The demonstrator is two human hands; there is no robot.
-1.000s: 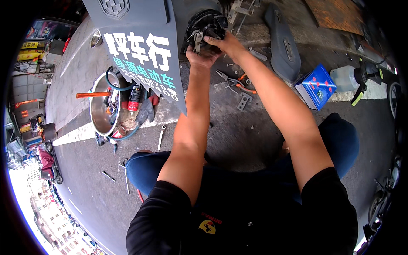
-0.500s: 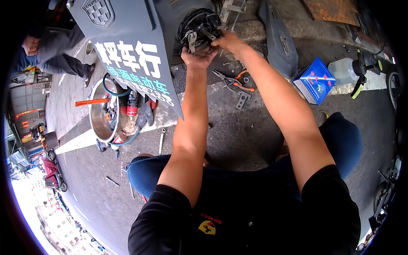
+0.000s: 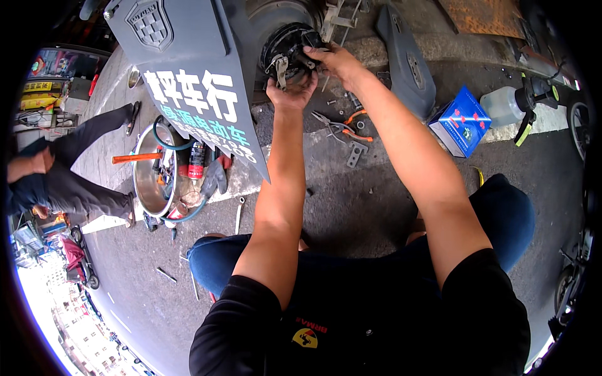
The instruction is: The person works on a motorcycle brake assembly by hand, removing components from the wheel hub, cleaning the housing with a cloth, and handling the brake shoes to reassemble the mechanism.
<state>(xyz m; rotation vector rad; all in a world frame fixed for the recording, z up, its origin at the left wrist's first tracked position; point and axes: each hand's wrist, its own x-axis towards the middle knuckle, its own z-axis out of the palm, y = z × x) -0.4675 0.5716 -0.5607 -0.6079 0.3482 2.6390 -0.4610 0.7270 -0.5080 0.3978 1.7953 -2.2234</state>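
Note:
Both my hands are on a round black drum brake plate [image 3: 285, 45] at the wheel hub, beside a grey mudguard [image 3: 182, 50]. My left hand [image 3: 292, 94] cups it from below, palm up, with the fingers curled round its lower edge near a metal brake lever [image 3: 279, 67]. My right hand [image 3: 335, 61] grips the right side, thumb on the front face; its other fingertips are partly hidden behind the plate. On the ground below lie pliers with orange handles [image 3: 351, 128] and a small metal bracket [image 3: 357, 154].
To the left stands a metal basin [image 3: 139, 182] of tools, with a spray can [image 3: 197, 160] beside it. A wrench [image 3: 239, 214] lies nearer. A grey plastic panel [image 3: 407, 59], blue box [image 3: 463, 122] and sprayer bottle [image 3: 503, 108] are to the right. Another person's legs [image 3: 94, 141] show at left.
The right hand has shifted on the plate, its thumb now up on the front face. My left hand stays underneath. The person at left has stepped nearer along the ground.

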